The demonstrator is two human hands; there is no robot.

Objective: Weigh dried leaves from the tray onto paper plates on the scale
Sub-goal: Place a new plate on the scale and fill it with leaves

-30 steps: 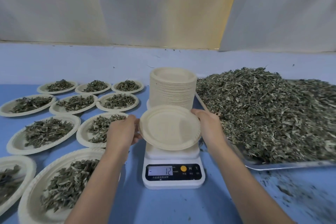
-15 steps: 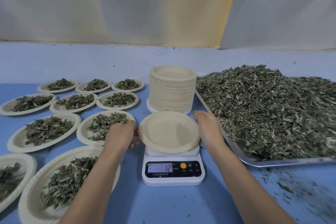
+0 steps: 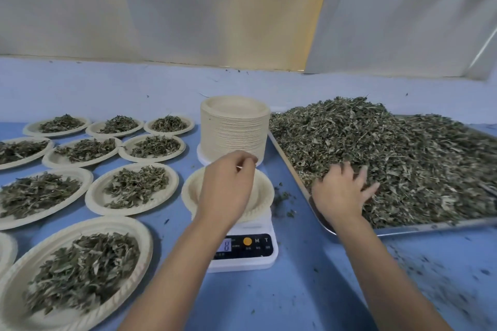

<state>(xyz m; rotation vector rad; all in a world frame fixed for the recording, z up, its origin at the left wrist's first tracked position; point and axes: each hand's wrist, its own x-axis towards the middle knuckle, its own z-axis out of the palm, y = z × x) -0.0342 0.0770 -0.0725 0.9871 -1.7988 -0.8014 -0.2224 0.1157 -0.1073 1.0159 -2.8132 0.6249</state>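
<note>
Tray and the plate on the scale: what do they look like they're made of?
Tray: looks like metal, probably stainless steel or aluminium. Its bare rim is silvery and reflects light.
Plate on the scale: seems to be moulded paper pulp or pressed fibre. The surface is matte cream with no shine, though the picture is too blurred to show finer texture.

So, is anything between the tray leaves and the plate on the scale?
Yes: the left hand hangs over the plate, covering its middle. The right hand is in the dried leaves on the tray; only bare table with loose bits lies between tray and scale.
</note>
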